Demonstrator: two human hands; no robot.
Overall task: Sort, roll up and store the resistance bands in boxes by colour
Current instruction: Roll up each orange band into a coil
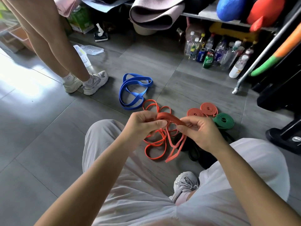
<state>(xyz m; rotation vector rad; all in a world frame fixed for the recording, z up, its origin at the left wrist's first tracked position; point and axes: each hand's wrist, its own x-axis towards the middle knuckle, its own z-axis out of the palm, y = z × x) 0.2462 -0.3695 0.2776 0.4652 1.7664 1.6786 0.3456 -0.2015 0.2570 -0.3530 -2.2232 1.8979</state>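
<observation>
Pinch grip, left hand (143,123) and right hand (198,129), on orange band (169,119) — forearms converging (fingers curled)

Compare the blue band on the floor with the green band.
The blue band lies loose in open loops; the green band is rolled into a flat coil. The blue band lies farther away; the green band sits beside the rolled orange bands. Both rest on the floor, unheld.
</observation>
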